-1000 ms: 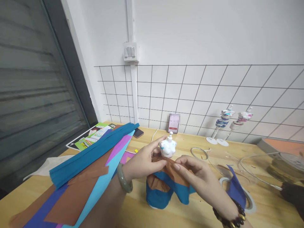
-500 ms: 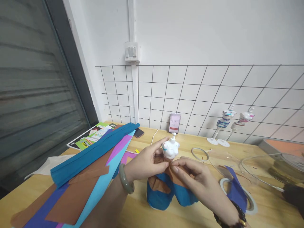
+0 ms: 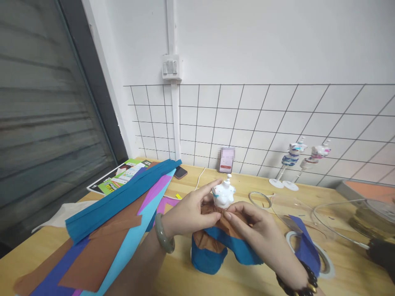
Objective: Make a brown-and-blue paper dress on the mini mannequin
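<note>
Wooden counter runs along a white wall with a black wire grid. Stack of crepe paper sheets in teal, brown, light blue and purple lies on the left half of the counter, with a green printed leaflet behind its far end. Clear plastic dome sits at the right edge. Centre: small doll figure on the counter, teal paper skirt at the bottom, brown paper layer gathered above it, white doll torso on top. Left hand with a green bangle is closed on the doll at waist level, thumb and fingers pinching the brown paper from the left side. Right hand with a dark bead bracelet pinches the same brown paper just under the torso from the right, fingertips together. Tape roll with a blue paper scrap lies just right of the right hand. Two finished dolls on stands near the grid, well apart from the hands. Phone leans against the grid behind the doll.
</note>
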{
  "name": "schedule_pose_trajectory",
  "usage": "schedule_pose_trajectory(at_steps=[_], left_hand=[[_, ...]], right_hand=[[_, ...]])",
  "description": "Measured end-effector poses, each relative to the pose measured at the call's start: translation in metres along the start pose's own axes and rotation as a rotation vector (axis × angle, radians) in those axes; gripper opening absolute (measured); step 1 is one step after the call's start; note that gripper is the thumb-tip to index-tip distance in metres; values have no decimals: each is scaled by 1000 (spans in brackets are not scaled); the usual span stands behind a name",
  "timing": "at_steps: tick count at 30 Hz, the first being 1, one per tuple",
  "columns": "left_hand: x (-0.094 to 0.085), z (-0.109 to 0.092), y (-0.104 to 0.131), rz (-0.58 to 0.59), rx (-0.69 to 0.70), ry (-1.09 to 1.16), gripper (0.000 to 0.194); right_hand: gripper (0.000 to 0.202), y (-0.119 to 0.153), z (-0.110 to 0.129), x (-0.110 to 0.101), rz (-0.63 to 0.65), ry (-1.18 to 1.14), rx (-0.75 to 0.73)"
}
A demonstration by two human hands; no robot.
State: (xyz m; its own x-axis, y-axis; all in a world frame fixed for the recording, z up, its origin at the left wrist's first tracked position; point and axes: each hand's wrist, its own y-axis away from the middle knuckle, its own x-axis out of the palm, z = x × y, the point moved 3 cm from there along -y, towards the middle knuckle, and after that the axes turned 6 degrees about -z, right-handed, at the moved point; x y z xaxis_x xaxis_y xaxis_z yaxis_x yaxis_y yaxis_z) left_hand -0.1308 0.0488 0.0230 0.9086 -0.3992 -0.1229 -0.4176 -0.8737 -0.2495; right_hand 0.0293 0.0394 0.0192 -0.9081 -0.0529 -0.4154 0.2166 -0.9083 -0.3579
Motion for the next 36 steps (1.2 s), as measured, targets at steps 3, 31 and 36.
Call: schedule_pose_trajectory(at_steps=[3, 31, 36], left_hand=[[1, -1, 0, 7, -3, 17, 73], [-2, 3, 0, 4, 5, -94, 78], [-2, -1, -1, -15, 28, -93, 77]], right_hand=[[20, 0, 1, -1, -16, 29, -10], [24, 1, -4, -1, 6, 62, 0], [27, 0, -4, -7, 60, 124, -3]])
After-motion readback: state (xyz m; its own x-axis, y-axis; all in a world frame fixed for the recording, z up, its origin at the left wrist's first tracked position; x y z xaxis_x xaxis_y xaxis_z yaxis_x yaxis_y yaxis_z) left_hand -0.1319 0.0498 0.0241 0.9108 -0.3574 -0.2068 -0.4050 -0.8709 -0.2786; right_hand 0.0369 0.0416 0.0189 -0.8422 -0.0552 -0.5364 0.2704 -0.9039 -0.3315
